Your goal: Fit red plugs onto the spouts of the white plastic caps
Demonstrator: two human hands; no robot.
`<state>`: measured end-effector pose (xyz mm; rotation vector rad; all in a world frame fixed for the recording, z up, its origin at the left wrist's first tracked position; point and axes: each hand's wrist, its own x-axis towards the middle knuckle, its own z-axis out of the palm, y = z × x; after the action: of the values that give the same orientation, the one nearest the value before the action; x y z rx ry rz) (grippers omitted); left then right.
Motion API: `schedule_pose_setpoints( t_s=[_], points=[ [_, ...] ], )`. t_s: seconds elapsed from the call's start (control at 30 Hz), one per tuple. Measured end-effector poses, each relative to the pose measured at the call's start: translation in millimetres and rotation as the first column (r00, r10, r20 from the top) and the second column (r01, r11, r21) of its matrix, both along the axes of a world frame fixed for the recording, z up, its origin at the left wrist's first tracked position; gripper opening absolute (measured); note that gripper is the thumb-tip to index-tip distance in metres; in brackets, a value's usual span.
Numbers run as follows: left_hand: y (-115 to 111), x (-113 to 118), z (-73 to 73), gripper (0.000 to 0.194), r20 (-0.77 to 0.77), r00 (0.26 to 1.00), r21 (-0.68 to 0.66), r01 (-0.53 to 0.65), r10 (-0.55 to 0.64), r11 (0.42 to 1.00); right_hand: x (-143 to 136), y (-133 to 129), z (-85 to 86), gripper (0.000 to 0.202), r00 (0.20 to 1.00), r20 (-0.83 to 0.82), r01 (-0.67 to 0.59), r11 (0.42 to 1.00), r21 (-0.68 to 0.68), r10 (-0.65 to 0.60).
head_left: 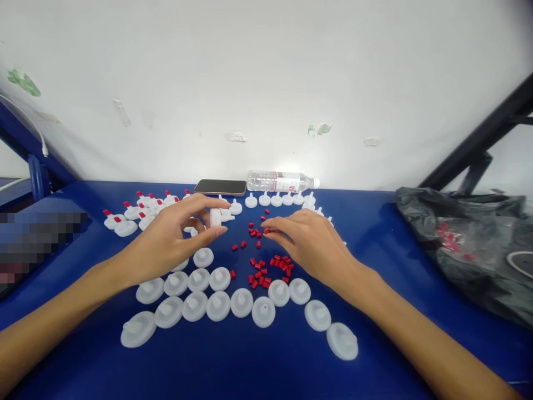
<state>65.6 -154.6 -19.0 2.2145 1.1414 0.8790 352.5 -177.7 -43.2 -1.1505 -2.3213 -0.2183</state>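
Between the thumb and fingers of my left hand [179, 233] is a white nozzle cap [215, 217], its spout pointing right. My right hand [308, 239] pinches a small red tip cap [267, 230] between thumb and forefinger. The two hands are apart. Loose red tip caps [283, 261] lie scattered on the blue table between and below them. White nozzle caps [219, 305] stand spout up in curved rows nearer to me. More white nozzle caps [276, 200] stand in a row at the back. At the left, several nozzle caps [132, 210] wear red tips.
A phone [220, 187] and a clear plastic bottle [281, 181] lie against the wall. A black plastic bag [416, 222] with red pieces in clear plastic [452, 239] sits at the right. Dark metal braces [478, 133] flank the blue table [200, 366].
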Motion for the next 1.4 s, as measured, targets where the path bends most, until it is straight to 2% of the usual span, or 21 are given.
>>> schedule_pose_setpoints(
  t_s=[0.1, 0.23, 0.4, 0.67, 1.03, 1.17, 1.27, 1.4],
  points=[
    [0, 0, -3.8, 0.04, 0.016, 0.999, 0.036, 0.051, -0.051, 0.998, -2, -2, 0.4, 0.015, 0.998, -0.048, -0.036, 0.999, 0.01, 0.036],
    [-4, 4, -4.6, 0.037, -0.009, 0.998, 0.069, 0.061, -0.06, 0.996, -9, -8, 3.1, 0.01, 0.975, -0.208, -0.081, 0.997, -0.016, 0.075],
    [-11, 13, -4.4, 0.033, 0.015, 0.992, 0.116, 0.12, -0.122, 0.986, -18, -16, 10.3, 0.008, 0.904, -0.421, -0.141, 0.981, -0.13, 0.075],
    [-19, 15, -3.4, 0.032, 0.017, 0.988, 0.164, 0.147, -0.152, 0.975, -23, -19, 11.7, 0.006, 0.803, -0.591, -0.24, 0.949, -0.205, 0.075],
    [-20, 17, -4.2, 0.036, 0.039, 0.996, 0.212, 0.071, -0.081, 0.975, -22, -18, 12.0, 0.008, 0.774, -0.633, -0.257, 0.921, -0.293, 0.015],
    [-20, 16, -5.5, 0.037, -0.026, 0.994, 0.303, 0.109, -0.106, 0.947, -23, -19, 10.7, 0.005, 0.781, -0.624, -0.266, 0.919, -0.289, 0.03],
    [-20, 15, -7.6, 0.04, -0.049, 0.987, 0.367, 0.163, -0.155, 0.916, -22, -18, 9.8, 0.004, 0.805, -0.591, -0.274, 0.918, -0.288, 0.055],
    [-22, 15, -10.1, 0.043, -0.085, 0.987, 0.404, 0.159, -0.136, 0.901, -22, -15, 6.6, 0.014, 0.888, -0.452, -0.237, 0.929, -0.286, 0.087]
  ],
)
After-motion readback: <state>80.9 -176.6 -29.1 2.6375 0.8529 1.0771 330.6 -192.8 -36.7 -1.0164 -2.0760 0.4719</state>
